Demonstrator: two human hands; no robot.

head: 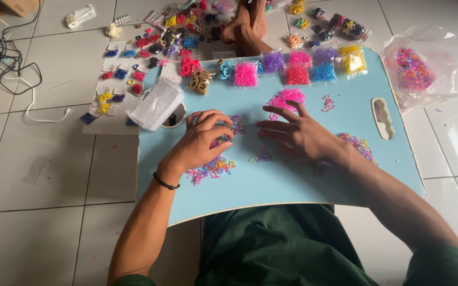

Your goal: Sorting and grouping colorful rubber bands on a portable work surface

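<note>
— How are the hands placed?

— Both reach forward over a pale blue lap board (303, 180). The left hand (202, 139) lies palm down with its fingers curled, the tips pressing into a scatter of tiny multicoloured rubber bands (216, 165); a black bracelet (165, 184) rings that wrist. I cannot tell whether it actually pinches any band. The right hand (298, 135) is flat and loose, fingers spread and pointing toward the left hand, holding nothing.

— And the bands themselves?

— Small thin loops in pink, purple, yellow and blue, strewn under and just behind the left hand's fingers. A separate all-pink heap (286, 98) lies just beyond the right hand's fingertips, and another mixed cluster (357, 144) sits beside the right wrist.

— Anything further out?

— Past both hands, along the board's far edge, a row of small clear packets (298, 69) holds bands sorted by colour. Beyond the left hand a clear plastic container (156, 103) lies tipped, and well off beyond the right hand a plastic bag (417, 66) of mixed bands rests on the tiled floor (38, 175).
</note>
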